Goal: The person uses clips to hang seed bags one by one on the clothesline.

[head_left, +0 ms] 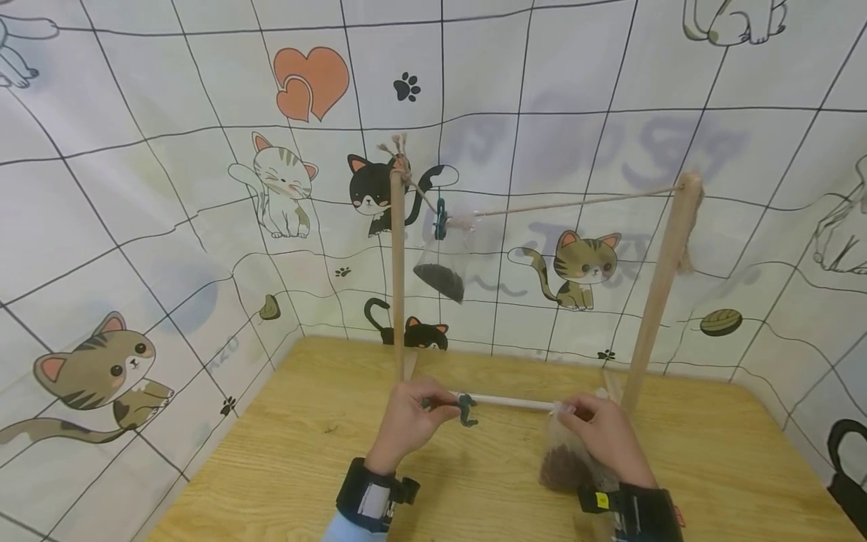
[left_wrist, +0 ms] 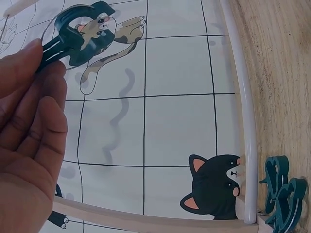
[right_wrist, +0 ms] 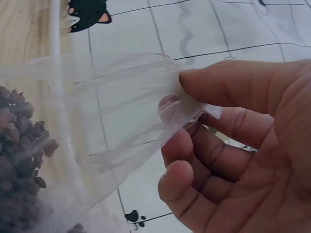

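My left hand [head_left: 412,415] pinches the handles of a dark green plastic clothespin [left_wrist: 69,42] between thumb and fingers, its curved end pointing away. With thumb and fingertips, my right hand [head_left: 609,435] pinches the gathered top of a clear plastic bag [right_wrist: 131,92]. Dark reddish-brown granules [right_wrist: 22,145] fill the lower part of that bag. Higher up, a second clear bag [head_left: 443,275] with dark contents hangs from a cord [head_left: 582,202], held by another green clothespin [head_left: 441,220]. The clothespin in my left hand is apart from both bags.
The cord runs between a left wooden post [head_left: 398,278] and a right one [head_left: 660,293]. A white rod [head_left: 515,402] joins the frame low down. More green clothespins [left_wrist: 290,206] lie beside the frame's base. A black object [head_left: 848,482] is at the wooden table's right [head_left: 731,467].
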`<state>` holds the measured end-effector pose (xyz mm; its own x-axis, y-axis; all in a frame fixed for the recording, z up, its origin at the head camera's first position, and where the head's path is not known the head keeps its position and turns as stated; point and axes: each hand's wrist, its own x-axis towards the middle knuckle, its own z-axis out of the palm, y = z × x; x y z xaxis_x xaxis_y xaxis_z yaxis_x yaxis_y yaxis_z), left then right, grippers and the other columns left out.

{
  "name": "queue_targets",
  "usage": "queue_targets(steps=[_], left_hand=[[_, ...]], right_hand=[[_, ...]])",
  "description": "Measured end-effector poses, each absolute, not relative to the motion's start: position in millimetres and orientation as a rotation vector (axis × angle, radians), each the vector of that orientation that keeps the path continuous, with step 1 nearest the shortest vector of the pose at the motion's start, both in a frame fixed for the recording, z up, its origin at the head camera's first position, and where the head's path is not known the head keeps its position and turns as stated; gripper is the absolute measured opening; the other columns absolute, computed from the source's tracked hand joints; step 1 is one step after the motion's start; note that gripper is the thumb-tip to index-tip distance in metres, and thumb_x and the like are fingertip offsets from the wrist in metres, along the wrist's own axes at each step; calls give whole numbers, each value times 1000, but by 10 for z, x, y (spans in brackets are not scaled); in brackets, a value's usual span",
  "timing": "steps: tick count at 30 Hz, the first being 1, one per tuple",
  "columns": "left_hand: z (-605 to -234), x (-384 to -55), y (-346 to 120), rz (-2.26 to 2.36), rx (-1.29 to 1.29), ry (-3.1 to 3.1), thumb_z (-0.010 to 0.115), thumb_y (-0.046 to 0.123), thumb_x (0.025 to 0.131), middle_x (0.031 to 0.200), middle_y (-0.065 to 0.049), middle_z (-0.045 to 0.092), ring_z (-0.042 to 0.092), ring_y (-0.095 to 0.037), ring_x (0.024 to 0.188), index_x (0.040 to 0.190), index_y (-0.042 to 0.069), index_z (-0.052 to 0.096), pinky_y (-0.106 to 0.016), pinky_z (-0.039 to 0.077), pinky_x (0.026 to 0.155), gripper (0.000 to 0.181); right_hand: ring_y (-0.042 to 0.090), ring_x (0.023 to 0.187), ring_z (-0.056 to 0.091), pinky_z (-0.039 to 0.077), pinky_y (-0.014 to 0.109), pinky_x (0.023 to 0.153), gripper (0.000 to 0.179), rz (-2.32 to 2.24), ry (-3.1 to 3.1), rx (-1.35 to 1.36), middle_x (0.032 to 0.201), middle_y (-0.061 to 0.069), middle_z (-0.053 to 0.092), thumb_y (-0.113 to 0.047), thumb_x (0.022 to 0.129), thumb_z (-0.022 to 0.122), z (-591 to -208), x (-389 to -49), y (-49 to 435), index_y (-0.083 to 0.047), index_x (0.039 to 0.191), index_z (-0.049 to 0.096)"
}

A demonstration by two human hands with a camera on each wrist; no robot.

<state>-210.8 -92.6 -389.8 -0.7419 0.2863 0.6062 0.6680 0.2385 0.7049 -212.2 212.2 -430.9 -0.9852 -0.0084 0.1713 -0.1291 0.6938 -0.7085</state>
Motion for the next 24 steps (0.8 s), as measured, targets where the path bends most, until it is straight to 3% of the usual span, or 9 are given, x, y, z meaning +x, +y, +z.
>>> queue_targets(steps=[5,13,17,24], left_hand=[[-3973,-2139,-906,-1493,-875,-2163,77,-10,71,75,-15,70,60,-26,60,78,-4,73,-23,48,55,10],[-4132,-2182,-802,-1523,-821,-2159,80,-1,74,73,-3,71,56,-8,60,80,5,75,-21,47,55,10],[-4051,-2125,-783,-1486,-849,-2113,80,1,74,71,0,70,56,-5,59,79,9,75,-21,47,54,10],[-3650,-2167,-811,-1335,-1049,-1966,79,-4,73,70,-3,70,58,-8,58,77,5,74,-20,49,53,12]], right_hand=[[13,80,58,47,26,65,13,1180,-2731,138,87,0,67,-19,92,66,-4253,-2087,2108,-10,99,72],[9,75,58,48,25,65,15,1159,-2613,182,86,1,67,-17,93,65,-4131,-2045,2045,-7,103,71],[6,71,56,47,23,62,16,1201,-2515,211,83,1,66,-18,93,65,-4079,-2034,2003,-5,103,70],[7,67,56,47,23,58,12,1279,-2424,299,83,4,66,-16,93,66,-3932,-2101,1997,-7,101,69]])
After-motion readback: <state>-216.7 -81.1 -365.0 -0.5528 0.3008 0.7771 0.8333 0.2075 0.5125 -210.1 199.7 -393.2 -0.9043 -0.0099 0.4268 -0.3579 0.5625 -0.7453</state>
